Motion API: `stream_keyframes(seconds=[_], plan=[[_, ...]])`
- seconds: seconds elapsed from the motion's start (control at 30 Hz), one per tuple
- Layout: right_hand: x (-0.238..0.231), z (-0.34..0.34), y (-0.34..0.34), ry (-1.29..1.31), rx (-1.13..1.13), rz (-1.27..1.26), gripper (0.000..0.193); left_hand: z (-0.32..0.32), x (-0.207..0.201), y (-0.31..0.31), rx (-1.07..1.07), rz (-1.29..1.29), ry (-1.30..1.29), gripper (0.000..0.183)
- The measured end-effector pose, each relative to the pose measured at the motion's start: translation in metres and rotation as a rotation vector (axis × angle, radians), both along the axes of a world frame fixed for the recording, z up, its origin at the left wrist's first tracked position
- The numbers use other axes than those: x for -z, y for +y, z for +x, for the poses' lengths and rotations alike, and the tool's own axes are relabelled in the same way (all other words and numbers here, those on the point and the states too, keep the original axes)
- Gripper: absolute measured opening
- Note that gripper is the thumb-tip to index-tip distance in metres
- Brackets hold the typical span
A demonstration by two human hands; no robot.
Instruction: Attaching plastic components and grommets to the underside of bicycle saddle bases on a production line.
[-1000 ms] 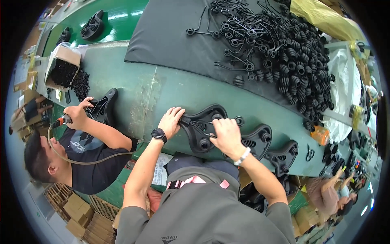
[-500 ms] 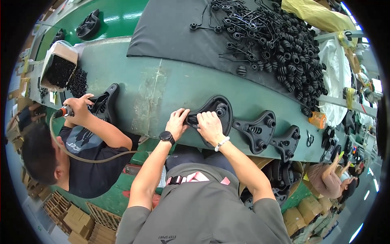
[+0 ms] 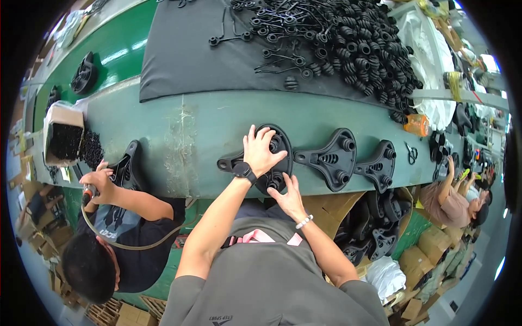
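Note:
A black bicycle saddle [image 3: 229, 163] lies underside up at the near edge of the bench, its narrow end to the left. My left hand [image 3: 261, 154] is over its middle, fingers spread, thumb and fingertips about the farther round spring [image 3: 275, 143]. Partly open, my right hand [image 3: 290, 201] is at the saddle's near right edge, thumb and fingers apart beside the nearer round spring [image 3: 275, 181]. My left hand and wrist cover much of the saddle's middle. Two similar saddles, one larger [image 3: 330, 158] and one smaller [image 3: 378, 166], lie to the right.
A black cloth [image 3: 185, 60] bears a pile of ribbed springs [image 3: 364, 54] and bent wire rails [image 3: 293, 32]. Scissors [image 3: 412, 154] and an orange jar [image 3: 416, 125] lie right. At left a co-worker's hand [image 3: 100, 182] is by another saddle [image 3: 129, 165]. A saddle-filled carton [image 3: 326, 212] stands below.
Both my hands have left the saddle's narrow end, opening over its wide end with the springs. The saddle has turned so its narrow end points left. The view has shifted.

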State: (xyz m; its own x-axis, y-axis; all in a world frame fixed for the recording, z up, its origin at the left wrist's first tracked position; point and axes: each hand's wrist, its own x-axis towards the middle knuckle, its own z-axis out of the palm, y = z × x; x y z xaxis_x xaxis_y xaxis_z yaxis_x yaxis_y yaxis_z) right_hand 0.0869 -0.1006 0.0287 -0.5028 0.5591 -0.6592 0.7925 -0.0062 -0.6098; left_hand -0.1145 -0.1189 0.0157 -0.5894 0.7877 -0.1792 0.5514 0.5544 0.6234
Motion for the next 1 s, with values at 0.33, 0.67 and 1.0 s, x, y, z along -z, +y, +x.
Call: stream_keyframes(seconds=[0.33, 0.67, 1.0], plan=[[0.031, 0.002, -0.009, 0.166, 0.306, -0.179, 0.092, 0.007, 0.018, 0.026, -0.082, -0.136, 0.05, 0.055], [0.052, 0.009, -0.022, 0.265, 0.328, -0.063, 0.082, 0.014, 0.022, 0.028, -0.072, -0.084, 0.227, 0.05], [0.045, 0.007, -0.016, 0.245, 0.277, 0.002, 0.076, 0.025, 0.018, 0.025, -0.107, -0.078, 0.242, 0.051]])
